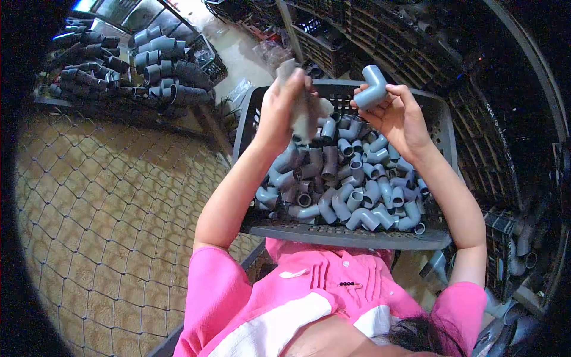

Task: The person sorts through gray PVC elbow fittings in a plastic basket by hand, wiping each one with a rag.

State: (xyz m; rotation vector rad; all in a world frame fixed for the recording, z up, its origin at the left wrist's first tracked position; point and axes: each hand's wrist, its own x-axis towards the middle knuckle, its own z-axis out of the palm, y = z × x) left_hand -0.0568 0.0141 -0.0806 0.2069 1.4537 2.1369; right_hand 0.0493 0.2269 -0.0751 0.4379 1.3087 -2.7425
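Observation:
My right hand [404, 122] grips a grey plastic pipe elbow [372, 88] between thumb and fingers, above the right back part of a dark plastic crate [351, 238]. Several more pipe elbows [363, 217] fill the crate in a loose heap, most grey and a few darker. Over the crate's left back part, my left hand [279, 113] is closed around a pale greyish rag [305, 119]. Motion smears the rag and the fingertips. The rag and the held elbow are apart.
Wire mesh [107, 238] stretches over a brown surface on the left. Stacked grey pipe fittings [163, 62] stand beyond it. Dark slatted crates [380, 44] line the back and right, with more fittings [523, 250] at lower right.

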